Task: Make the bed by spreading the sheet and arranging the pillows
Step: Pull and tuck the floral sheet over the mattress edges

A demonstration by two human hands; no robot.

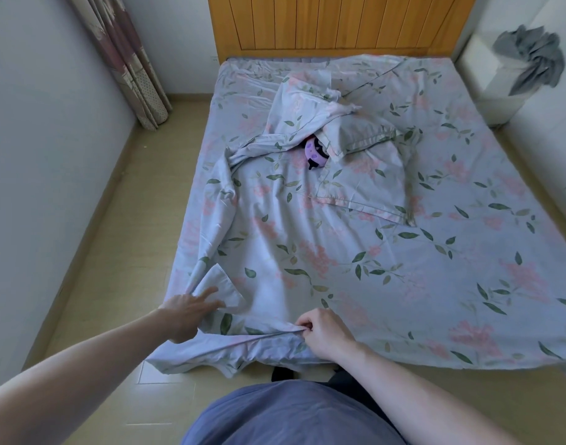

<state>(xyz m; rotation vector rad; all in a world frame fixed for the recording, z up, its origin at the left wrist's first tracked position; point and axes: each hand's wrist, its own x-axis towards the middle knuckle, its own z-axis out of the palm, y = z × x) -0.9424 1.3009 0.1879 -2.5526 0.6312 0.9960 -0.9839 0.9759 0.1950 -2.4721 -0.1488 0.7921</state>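
A pale blue floral sheet [339,252] lies rumpled over the bed, bunched toward the left and middle. Two matching floral pillows lie in the middle: one flat [365,187], one tilted above it [355,133]. A small purple toy [314,152] peeks out between the folds. At the foot edge my right hand [323,335] pinches a fold of the sheet's hem. My left hand [188,313] reaches to a turned-over corner of the sheet [224,287], fingers extended and touching it.
A wooden headboard [339,24] stands at the far end. A curtain [127,59] hangs at the back left. White furniture with a grey cloth [532,59] lines the right side. Tan floor [114,252] runs along the bed's left side and foot.
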